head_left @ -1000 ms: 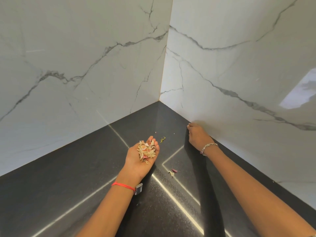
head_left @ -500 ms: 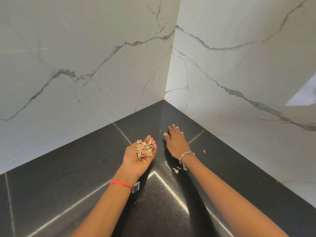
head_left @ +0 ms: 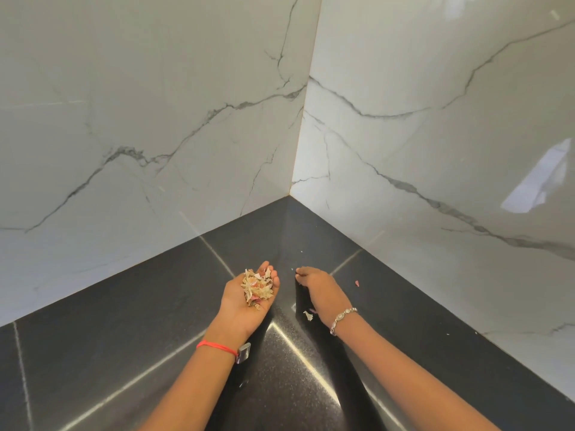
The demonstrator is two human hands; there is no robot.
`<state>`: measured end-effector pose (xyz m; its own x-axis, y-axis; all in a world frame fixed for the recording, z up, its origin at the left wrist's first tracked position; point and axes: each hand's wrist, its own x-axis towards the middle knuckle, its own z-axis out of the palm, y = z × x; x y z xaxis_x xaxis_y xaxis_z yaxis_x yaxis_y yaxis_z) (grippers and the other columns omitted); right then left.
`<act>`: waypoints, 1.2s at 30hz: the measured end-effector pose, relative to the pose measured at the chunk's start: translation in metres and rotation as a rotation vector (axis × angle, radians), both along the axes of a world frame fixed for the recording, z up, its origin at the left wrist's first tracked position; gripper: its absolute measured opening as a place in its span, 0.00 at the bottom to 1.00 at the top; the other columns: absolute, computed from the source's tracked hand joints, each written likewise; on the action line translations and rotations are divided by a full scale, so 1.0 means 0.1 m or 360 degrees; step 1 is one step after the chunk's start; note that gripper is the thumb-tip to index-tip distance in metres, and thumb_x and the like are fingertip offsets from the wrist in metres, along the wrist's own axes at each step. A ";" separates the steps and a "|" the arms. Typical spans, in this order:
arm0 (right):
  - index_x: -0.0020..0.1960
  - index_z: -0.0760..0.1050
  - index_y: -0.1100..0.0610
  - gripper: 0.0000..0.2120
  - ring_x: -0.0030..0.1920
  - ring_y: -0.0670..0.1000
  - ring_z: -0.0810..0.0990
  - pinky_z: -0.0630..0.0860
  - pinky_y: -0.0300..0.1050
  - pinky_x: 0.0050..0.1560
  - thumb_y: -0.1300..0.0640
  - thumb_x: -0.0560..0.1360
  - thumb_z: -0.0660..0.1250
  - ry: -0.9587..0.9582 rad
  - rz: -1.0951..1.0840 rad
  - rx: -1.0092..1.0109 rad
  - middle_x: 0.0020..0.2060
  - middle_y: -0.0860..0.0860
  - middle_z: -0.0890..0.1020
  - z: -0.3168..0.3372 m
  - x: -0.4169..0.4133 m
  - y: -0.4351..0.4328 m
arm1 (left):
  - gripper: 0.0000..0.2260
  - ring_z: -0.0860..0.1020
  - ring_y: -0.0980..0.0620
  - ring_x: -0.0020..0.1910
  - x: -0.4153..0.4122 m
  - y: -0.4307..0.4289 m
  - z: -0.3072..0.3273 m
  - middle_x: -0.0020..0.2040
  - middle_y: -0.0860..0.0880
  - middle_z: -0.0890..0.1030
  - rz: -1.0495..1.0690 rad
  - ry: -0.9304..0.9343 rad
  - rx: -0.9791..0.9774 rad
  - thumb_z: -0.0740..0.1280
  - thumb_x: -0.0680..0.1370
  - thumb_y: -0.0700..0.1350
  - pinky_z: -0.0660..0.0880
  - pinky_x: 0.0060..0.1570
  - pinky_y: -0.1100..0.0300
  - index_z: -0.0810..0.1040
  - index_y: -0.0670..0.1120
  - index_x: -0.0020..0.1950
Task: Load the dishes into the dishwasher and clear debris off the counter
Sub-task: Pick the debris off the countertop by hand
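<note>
My left hand [head_left: 241, 311] lies palm up over the black counter [head_left: 124, 321] and carries a pile of pale, papery peel scraps [head_left: 256, 287] in its cupped palm. Just to its right, my right hand [head_left: 320, 290] rests palm down on the counter with its fingertips bent down onto the surface; what lies under them is hidden. A white scrap [head_left: 308, 315] lies by my right wrist. A pink scrap [head_left: 357, 283] sits to the right of that hand, and a tiny speck [head_left: 301, 251] lies further back. No dishes or dishwasher are in sight.
White marble-patterned walls [head_left: 155, 135] meet in a corner [head_left: 291, 194] right behind the hands and close off the counter at the back and on the right. The dark counter runs on to the left and towards me.
My right hand has swept from the right wall across to beside my left hand, and its fingers have since curled down. My left hand has kept still with the pile.
</note>
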<state>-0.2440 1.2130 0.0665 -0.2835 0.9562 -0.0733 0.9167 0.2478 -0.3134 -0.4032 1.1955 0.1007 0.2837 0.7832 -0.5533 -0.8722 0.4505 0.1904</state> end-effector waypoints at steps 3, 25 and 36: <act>0.59 0.73 0.61 0.13 0.59 0.52 0.69 0.66 0.40 0.58 0.64 0.75 0.63 -0.0423 0.0077 0.0131 0.58 0.54 0.73 0.11 0.00 -0.13 | 0.17 0.75 0.48 0.40 0.04 -0.02 0.02 0.42 0.43 0.76 -0.0014 -0.0008 0.0000 0.50 0.83 0.43 0.78 0.29 0.58 0.75 0.36 0.46; 0.55 0.78 0.63 0.13 0.54 0.54 0.79 0.74 0.44 0.58 0.69 0.75 0.58 0.0347 -0.0137 0.0141 0.53 0.57 0.80 0.52 -0.53 -0.45 | 0.19 0.79 0.50 0.23 0.28 -0.20 -0.01 0.26 0.43 0.78 -0.0069 0.0115 0.0022 0.52 0.80 0.37 0.77 0.24 0.63 0.76 0.38 0.34; 0.51 0.79 0.63 0.13 0.48 0.51 0.75 0.72 0.40 0.46 0.70 0.76 0.57 0.0388 -0.0092 0.0282 0.49 0.53 0.75 0.48 -0.49 -0.46 | 0.15 0.80 0.49 0.26 0.28 -0.19 -0.10 0.29 0.42 0.79 -0.0136 0.0102 0.0043 0.52 0.81 0.38 0.78 0.25 0.62 0.74 0.38 0.40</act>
